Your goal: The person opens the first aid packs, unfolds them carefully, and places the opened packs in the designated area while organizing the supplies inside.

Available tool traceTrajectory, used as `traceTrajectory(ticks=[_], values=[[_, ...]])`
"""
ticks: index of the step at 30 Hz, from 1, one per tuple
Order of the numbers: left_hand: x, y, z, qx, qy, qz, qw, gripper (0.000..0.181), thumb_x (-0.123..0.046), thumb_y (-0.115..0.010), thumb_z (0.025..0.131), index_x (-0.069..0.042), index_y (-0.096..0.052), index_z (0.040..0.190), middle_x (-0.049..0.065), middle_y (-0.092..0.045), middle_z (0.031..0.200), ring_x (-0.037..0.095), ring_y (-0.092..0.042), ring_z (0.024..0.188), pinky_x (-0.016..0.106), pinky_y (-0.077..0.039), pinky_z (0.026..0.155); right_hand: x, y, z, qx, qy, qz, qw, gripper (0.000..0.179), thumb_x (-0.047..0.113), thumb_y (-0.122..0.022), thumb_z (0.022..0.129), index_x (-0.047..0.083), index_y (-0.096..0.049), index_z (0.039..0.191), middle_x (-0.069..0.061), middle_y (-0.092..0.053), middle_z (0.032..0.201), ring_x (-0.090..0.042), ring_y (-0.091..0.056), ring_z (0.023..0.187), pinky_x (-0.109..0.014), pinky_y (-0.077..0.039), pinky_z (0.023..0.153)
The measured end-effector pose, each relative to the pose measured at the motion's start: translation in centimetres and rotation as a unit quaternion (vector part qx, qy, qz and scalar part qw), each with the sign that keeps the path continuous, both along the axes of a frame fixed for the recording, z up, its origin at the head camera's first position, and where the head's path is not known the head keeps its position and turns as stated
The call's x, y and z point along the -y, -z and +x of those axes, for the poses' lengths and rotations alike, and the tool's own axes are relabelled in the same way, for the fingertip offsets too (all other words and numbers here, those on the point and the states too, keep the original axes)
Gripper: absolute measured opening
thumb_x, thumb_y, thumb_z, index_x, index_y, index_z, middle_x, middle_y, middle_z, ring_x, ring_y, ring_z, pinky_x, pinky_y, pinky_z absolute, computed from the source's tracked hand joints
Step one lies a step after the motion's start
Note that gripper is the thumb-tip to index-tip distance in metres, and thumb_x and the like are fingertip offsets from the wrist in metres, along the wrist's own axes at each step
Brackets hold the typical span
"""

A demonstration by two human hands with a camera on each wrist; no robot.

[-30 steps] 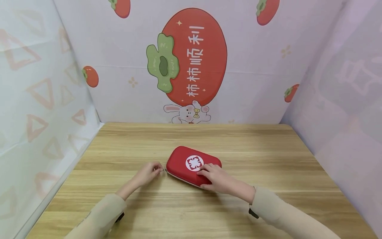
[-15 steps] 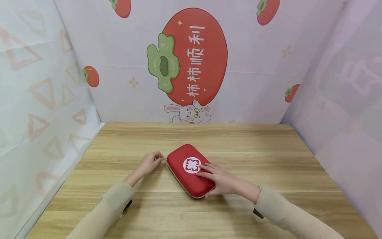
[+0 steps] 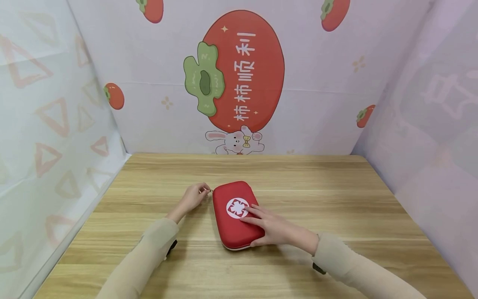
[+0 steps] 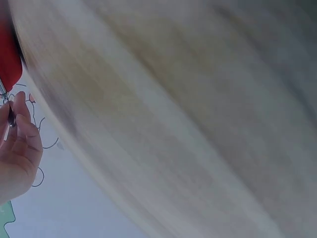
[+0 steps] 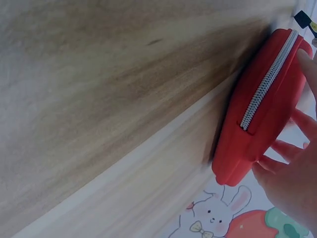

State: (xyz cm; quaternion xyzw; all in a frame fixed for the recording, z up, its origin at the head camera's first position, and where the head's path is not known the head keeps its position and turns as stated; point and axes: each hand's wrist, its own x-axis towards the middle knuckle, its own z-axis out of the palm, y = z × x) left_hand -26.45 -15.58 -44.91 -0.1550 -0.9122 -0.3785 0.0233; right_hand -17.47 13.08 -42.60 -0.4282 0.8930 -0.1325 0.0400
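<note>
A red first-aid case with a white round emblem lies flat on the wooden table, its long side running away from me. At its far left corner my left hand pinches the zipper pull. The left wrist view shows the dark pull between thumb and fingers, beside a corner of the case. My right hand grips the case at its near right part, fingers spread on the top and thumb at the near edge. A silver zipper runs along the case's side in the right wrist view, its teeth together there.
The wooden table meets a white back wall printed with a large red persimmon and a rabbit. Patterned sheets hang at both sides. A dark band shows below the right cuff.
The case has turned clockwise on the table, its near end swinging toward me and left. My left hand has moved away from me along with the zipper pull; my right hand stays on the case.
</note>
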Motion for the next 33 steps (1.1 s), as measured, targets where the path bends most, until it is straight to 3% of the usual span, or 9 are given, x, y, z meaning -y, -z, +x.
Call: traceTrajectory(ticks=[10,17,22,27,33], values=[[-0.3,0.3,-0.4,0.025,0.006,0.024,0.9994,0.011,0.000,-0.051,0.086,0.006,-0.059,0.091,0.014,-0.059,0.068,0.018,-0.051,0.047,0.022,-0.044,0.040,1.4,0.4,0.4,-0.038,0.033,-0.002,0.9987,0.063,0.049,-0.065,0.072,0.019,-0.049,0.125,-0.011,-0.037,0.133,-0.031,-0.029,0.124,-0.043,-0.039,0.096],[-0.4,0.0,-0.3,0.044,0.012,0.015,0.9989,0.009,0.001,-0.050,0.086,0.006,-0.057,0.089,0.013,-0.058,0.066,0.020,-0.053,0.048,0.022,-0.045,0.041,1.9,0.7,0.5,-0.059,0.049,0.005,0.9970,0.061,0.051,-0.064,0.072,0.020,-0.050,0.123,-0.010,-0.039,0.129,-0.030,-0.032,0.121,-0.042,-0.039,0.096],[-0.2,-0.2,-0.1,0.039,0.023,0.007,0.9990,0.009,0.003,-0.051,0.085,0.007,-0.057,0.089,0.014,-0.059,0.068,0.021,-0.053,0.049,0.022,-0.045,0.042,2.3,0.8,0.5,-0.078,0.052,0.013,0.9955,0.060,0.052,-0.062,0.073,0.021,-0.049,0.122,-0.010,-0.040,0.127,-0.029,-0.035,0.118,-0.041,-0.040,0.094],[0.2,-0.3,0.7,0.054,0.051,-0.010,0.9972,0.008,0.003,-0.051,0.085,0.005,-0.058,0.088,0.011,-0.059,0.069,0.019,-0.055,0.053,0.023,-0.046,0.044,3.0,1.0,0.4,-0.086,0.069,0.006,0.9939,0.061,0.055,-0.059,0.074,0.020,-0.049,0.123,-0.010,-0.040,0.126,-0.028,-0.035,0.117,-0.041,-0.041,0.094],[0.4,-0.5,2.4,0.075,0.096,-0.017,0.9924,0.008,0.004,-0.048,0.085,0.004,-0.056,0.086,0.010,-0.059,0.068,0.018,-0.055,0.054,0.022,-0.048,0.045,3.8,1.2,0.0,-0.094,0.093,0.006,0.9912,0.062,0.056,-0.059,0.074,0.019,-0.050,0.123,-0.012,-0.041,0.126,-0.027,-0.035,0.114,-0.039,-0.043,0.091]])
